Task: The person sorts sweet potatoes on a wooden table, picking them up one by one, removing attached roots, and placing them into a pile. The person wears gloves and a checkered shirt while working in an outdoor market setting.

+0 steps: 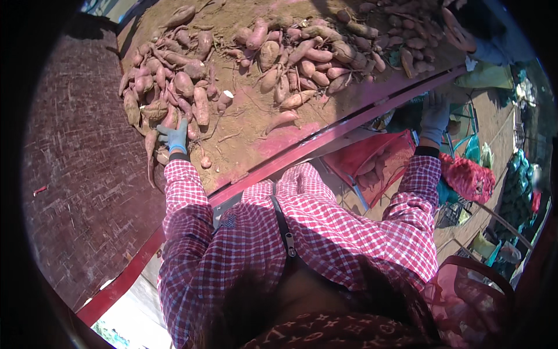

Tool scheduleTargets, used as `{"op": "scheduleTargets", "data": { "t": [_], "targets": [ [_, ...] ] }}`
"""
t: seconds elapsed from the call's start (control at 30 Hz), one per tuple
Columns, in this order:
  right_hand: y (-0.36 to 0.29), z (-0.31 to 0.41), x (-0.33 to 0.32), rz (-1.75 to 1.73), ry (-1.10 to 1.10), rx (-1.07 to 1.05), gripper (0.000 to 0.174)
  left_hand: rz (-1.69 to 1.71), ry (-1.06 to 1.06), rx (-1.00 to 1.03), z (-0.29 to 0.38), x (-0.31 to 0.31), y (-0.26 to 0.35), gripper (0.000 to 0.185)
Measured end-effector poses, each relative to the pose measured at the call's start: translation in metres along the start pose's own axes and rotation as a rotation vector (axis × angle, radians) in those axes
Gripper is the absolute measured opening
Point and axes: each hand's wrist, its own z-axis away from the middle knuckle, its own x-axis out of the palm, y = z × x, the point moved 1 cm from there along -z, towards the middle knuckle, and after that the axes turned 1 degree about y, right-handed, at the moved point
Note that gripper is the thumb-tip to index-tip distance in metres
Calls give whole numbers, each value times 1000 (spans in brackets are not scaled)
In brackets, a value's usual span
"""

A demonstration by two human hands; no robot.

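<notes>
A heap of sweet potatoes (183,85) lies on the left of the soil-covered bed (248,126). At that heap's near edge my left hand (175,136), in a light blue-grey glove, touches the roots with its fingers spread; whether it grips one cannot be told. My right hand (434,115), gloved too, is stretched out to the right past the red metal rim (340,124), over the crates and bags; its fingertips are in shadow, and I cannot tell if they hold anything. A second heap of sweet potatoes (318,54) lies at the middle. One broken root (225,99) shows a white end.
A dark red woven-patterned panel (87,152) borders the left. An open red mesh bag (379,165) with sweet potatoes hangs beside the rim. Right of it is a filled red net bag (471,176). Another person's arm (501,48) reaches in at the upper right.
</notes>
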Motion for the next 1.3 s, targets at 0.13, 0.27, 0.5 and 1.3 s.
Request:
{"op": "scheduleTargets", "data": {
  "t": [0.13,0.27,0.5,1.3],
  "targets": [
    [139,108,164,920,-403,-162,54,31,-170,-78,36,-1,30,148],
    [226,208,272,1237,-814,-745,68,110,-176,-63,59,-10,36,147],
    [347,216,442,1161,-1170,-1059,51,-24,-73,-164,49,5,32,140],
    [199,176,371,-152,-1145,535,71,-42,-151,-147,35,10,39,131]
  ]
}}
